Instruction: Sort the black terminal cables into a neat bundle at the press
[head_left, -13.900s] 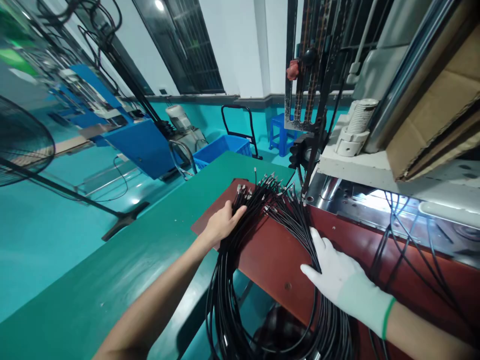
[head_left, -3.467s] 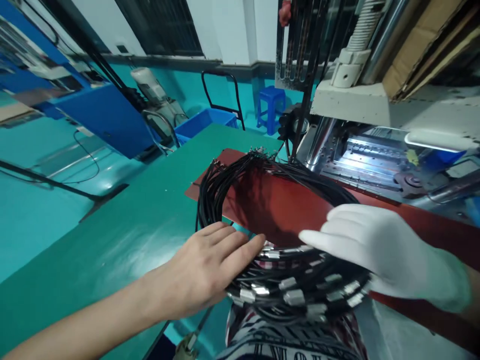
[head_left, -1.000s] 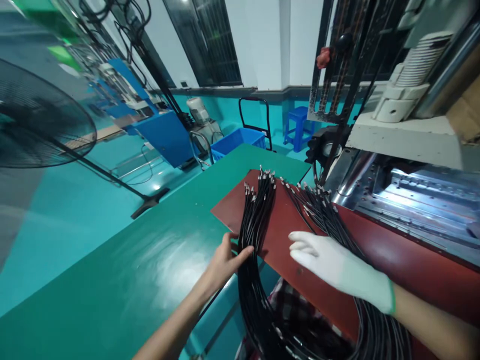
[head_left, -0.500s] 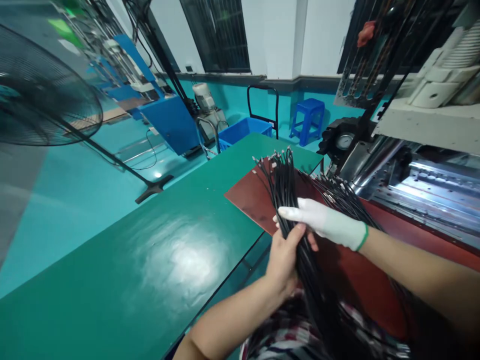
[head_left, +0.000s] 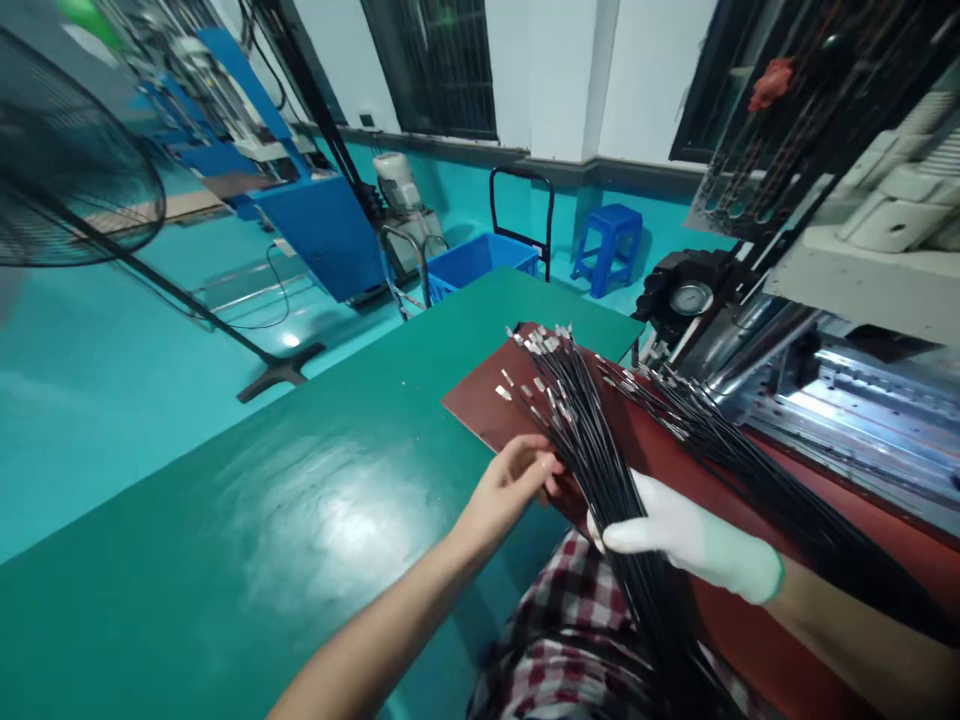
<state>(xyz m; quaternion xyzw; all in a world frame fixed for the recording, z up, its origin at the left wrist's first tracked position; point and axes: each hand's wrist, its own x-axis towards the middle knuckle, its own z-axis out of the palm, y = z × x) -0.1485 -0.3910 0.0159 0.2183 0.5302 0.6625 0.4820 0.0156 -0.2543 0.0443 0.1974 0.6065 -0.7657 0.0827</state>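
While the gloved right hand [head_left: 660,525] clasps a black cable bundle [head_left: 596,445], the bare left hand [head_left: 521,475] sits at its edge

As the bundle slants over a reddish-brown board [head_left: 480,395], the right hand wraps it from the right, below the spread ends, thumb laid across the top and fingers passing underneath. The left hand is at the bundle's left side, its fingers bent and its thumb drawn close to them, so the gap is narrow; whether a cable is pinched there cannot be made out. Pale connector tips [head_left: 551,344] fan out at the far end, with a few strands splayed to the left. Below the right hand, the cables run down over red-and-white plaid fabric [head_left: 566,600] at the person's lap.

A second cable bundle [head_left: 787,500] lies on the board farther right, apart from the first, and runs down past the right forearm. Beyond it, a bright metal machine bed [head_left: 885,400] borders the board, and a round dial gauge [head_left: 690,298] faces the person.

The board's far left corner overlaps a green tabletop [head_left: 337,510]. Past the tabletop's far end are a blue plastic crate [head_left: 476,262] and a blue stool [head_left: 611,245]; a floor fan [head_left: 67,170] stands at the left.
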